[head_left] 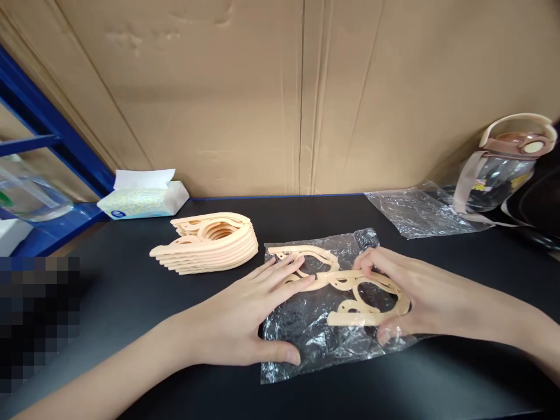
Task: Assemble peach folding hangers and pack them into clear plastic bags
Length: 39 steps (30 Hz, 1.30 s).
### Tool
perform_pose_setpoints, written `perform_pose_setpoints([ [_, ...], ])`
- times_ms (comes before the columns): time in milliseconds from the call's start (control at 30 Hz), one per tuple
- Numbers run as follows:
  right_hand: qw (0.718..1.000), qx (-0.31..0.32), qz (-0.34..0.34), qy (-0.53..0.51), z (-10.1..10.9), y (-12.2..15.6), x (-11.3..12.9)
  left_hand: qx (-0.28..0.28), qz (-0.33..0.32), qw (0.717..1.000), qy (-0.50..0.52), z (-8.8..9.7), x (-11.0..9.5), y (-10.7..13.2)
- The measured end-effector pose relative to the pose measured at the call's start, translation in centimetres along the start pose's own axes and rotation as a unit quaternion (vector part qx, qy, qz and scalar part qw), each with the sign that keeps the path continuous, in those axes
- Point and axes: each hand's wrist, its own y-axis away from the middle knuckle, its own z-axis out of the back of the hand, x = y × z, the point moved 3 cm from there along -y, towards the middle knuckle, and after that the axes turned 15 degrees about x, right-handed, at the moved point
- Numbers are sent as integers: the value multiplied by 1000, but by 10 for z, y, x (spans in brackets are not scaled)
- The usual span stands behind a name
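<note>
A clear plastic bag (pixel 301 321) lies flat on the black table, with two beige folding hangers, a left hanger (pixel 335 262) and a right hanger (pixel 356 319), showing through its film. My left hand (pixel 236 318) rests on the bag with fingers spread over the left hanger, thumb on the film near the bag's lower left. Curled around the right end of the other hanger is my right hand (pixel 424 286), fingers at its upper edge and thumb below, gripping it through the film. Beyond my left hand sits a neat stack of matching folded hangers (pixel 219 256).
A tissue pack (pixel 144 198) stands at the back left beside a blue metal frame (pixel 56 122). Another clear bag (pixel 415 210) lies at the back right, near a drink bottle (pixel 503 175) with a strap. A cardboard wall (pixel 219 105) closes off the back.
</note>
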Motion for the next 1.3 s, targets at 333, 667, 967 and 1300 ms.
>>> perform_pose_setpoints([
  [333, 997, 75, -13, -12, 9, 11, -21, 16, 14, 999, 30, -3, 3, 0],
  [667, 997, 75, 20, -16, -5, -5, 2, -7, 4, 1000, 14, -3, 0, -1],
  [967, 993, 104, 47, -34, 0, 0, -8, -26, -19, 999, -8, -7, -2, -1],
  [1300, 990, 68, 88, -87, -19, -17, -3, 19, 3, 999, 32, -5, -4, -1],
])
